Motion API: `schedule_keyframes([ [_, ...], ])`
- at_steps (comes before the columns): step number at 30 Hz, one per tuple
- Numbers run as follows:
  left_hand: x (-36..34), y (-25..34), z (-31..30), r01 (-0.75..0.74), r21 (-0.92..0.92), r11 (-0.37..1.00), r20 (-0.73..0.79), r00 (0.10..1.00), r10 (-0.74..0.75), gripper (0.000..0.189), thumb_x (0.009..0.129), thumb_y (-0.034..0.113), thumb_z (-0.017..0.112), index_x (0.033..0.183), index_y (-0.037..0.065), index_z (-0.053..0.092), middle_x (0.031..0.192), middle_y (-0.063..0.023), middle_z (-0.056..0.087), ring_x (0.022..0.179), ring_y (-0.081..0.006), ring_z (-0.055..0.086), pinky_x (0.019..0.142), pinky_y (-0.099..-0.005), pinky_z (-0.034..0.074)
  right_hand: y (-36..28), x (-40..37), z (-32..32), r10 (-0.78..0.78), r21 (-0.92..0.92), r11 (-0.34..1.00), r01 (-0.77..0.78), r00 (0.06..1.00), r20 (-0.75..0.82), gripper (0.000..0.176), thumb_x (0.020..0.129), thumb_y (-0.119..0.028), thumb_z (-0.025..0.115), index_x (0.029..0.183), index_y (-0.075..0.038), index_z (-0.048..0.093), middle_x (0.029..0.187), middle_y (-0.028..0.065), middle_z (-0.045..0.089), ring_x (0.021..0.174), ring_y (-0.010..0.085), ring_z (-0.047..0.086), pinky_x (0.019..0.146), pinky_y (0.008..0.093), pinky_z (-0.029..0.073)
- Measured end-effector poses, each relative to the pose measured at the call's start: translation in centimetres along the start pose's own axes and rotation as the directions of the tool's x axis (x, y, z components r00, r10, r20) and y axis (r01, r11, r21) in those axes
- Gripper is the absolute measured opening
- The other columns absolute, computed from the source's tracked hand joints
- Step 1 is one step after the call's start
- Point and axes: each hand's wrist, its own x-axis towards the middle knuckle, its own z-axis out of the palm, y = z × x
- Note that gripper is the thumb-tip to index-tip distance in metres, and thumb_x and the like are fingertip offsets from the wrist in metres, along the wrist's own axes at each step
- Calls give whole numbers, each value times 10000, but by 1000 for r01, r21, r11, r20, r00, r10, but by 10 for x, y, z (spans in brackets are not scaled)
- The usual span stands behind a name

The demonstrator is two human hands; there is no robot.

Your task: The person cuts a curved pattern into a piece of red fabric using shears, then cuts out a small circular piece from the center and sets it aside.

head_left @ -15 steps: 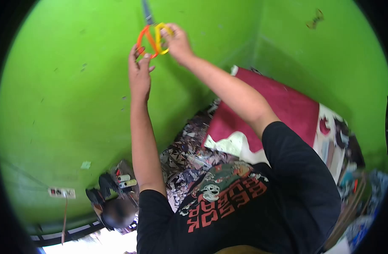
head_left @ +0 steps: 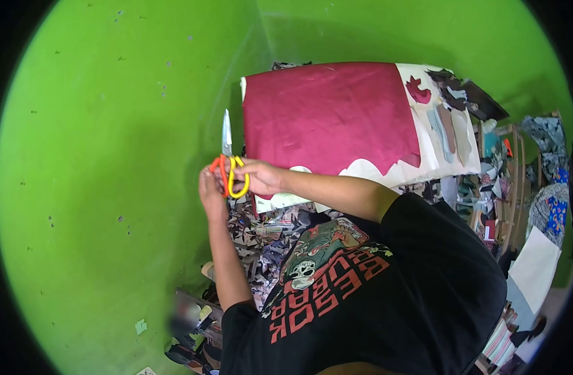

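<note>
A pair of scissors (head_left: 226, 140) is held up before the green wall, blades together and pointing upward. One of its handles is orange, the other yellow. My left hand (head_left: 212, 190) is closed on the orange handle. The yellow handle is gripped by my right hand (head_left: 263, 176), with the fingers partly hidden behind it. Just to the right of the scissors lies a large maroon sheet (head_left: 327, 119) with a wavy cut near edge, on top of a white sheet (head_left: 446, 147).
Cut scraps (head_left: 271, 240) are heaped below the sheets. Dark and grey cut pieces (head_left: 446, 128) lie on the white sheet's right side. A wooden rack (head_left: 518, 181) with cloth stands at the right. The green wall (head_left: 111, 187) rises close on the left.
The view has turned to the right, bringing the maroon sheet fully into sight. Both hands have lowered with the scissors and stand nearer the sheet's left edge.
</note>
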Motion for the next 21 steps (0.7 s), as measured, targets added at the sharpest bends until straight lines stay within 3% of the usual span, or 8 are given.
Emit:
schedule_keyframes([
  [4,-43,-106,34,-19,140,990,112,994,3,252,1050,265,433,1092,46,550,859,-30,578,748,-115,543,672,-266,457,15,-70,-47,97,-138,980,-143,950,-296,401,854,-60,548,1255,-53,517,991,67,590,945,164,592,848,344,503],
  [6,-80,-108,64,182,265,947,142,964,-225,274,1038,273,461,1144,36,549,888,-62,597,805,-147,556,729,-288,460,7,-113,-62,167,-112,967,-227,905,-390,478,857,-72,562,1326,-69,471,978,84,591,924,167,608,807,346,523],
  [8,-108,-166,81,164,470,867,368,857,-361,348,1034,307,464,1216,26,556,1014,-75,592,925,-138,551,810,-278,459,-14,-173,-77,125,-361,848,-389,808,-575,497,880,-115,578,1357,-75,446,939,95,581,889,180,623,756,343,538],
  [12,-138,-226,109,285,434,855,490,721,-489,405,1024,353,493,1251,27,569,1010,-78,662,859,-166,632,771,-304,486,-48,-242,-114,-61,-575,607,-548,690,-721,533,940,-518,462,1226,-72,523,899,68,539,720,155,550,572,289,445],
  [13,-142,-243,112,275,467,841,531,673,-515,409,1020,357,501,1246,24,575,1005,-80,675,866,-171,638,762,-307,489,-54,-259,-122,-40,-486,713,-506,662,-748,629,895,-630,408,1140,-67,544,928,71,538,693,142,501,565,277,403],
  [16,-154,-258,138,259,557,789,562,582,-587,414,1006,377,526,1210,23,593,968,-74,704,853,-169,643,721,-301,484,-73,-315,-146,-113,-191,981,-20,745,-658,456,946,-214,466,1381,-76,480,1033,68,578,794,149,591,654,277,491],
  [19,-181,-246,183,513,507,693,397,574,-716,290,960,292,554,1116,56,620,863,-32,661,722,-118,558,614,-245,417,-97,-379,-158,-183,-368,930,-12,853,-489,620,895,24,534,1482,-106,385,1079,59,595,859,159,639,729,259,535],
  [21,-197,-255,206,581,437,686,343,598,-725,363,979,382,543,1193,92,583,1050,-63,661,860,-167,597,722,-331,459,-114,-415,-151,-125,-355,933,-63,866,-483,662,866,49,598,1473,-108,383,1088,61,594,881,160,645,745,258,542],
])
